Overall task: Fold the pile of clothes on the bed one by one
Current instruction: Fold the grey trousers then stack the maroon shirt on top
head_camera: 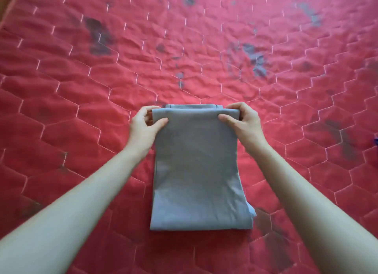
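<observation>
Grey cloth between both hands.

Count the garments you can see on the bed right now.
1: a grey folded garment lies mid-bed on the red quilt, its far edge pinched by the left hand and right hand. Any pile is out of view.

Garment: grey-blue cloth, matt, smooth, soft-looking w/ faint creases, stitched hem at far edge. Bedcover: red quilted cloth, matt w/ slight sheen, wrinkled, pale stitching in hexagons, worn dark patches where red has rubbed off. Top-left corner strip: looks like wood, blurred.
</observation>
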